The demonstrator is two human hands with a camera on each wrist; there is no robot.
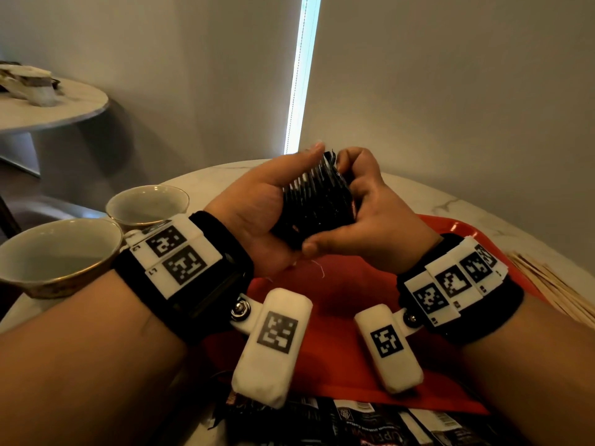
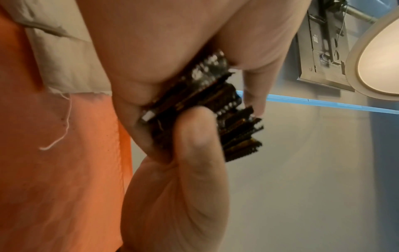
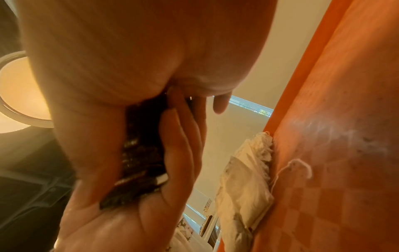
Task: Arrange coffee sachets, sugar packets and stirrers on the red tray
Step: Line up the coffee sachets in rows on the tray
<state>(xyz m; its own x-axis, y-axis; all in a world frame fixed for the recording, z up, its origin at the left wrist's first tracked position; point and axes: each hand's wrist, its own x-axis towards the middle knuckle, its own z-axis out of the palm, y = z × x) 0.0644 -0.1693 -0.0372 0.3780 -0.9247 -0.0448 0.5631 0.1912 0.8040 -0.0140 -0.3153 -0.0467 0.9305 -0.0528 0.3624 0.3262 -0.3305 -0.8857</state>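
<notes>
Black coffee sachets (image 1: 317, 201) were squeezed between both hands, left hand (image 1: 257, 204) and right hand (image 1: 370, 214), probably to be lined up above the red tray (image 1: 354, 284).

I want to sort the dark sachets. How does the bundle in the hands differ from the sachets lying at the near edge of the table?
The bundle of sachets is held in the air above the red tray by the left hand and right hand; the loose sachets lie on the table. The bundle is packed on edge; the loose ones lie flat, overlapping. Both are dark packets.
</notes>
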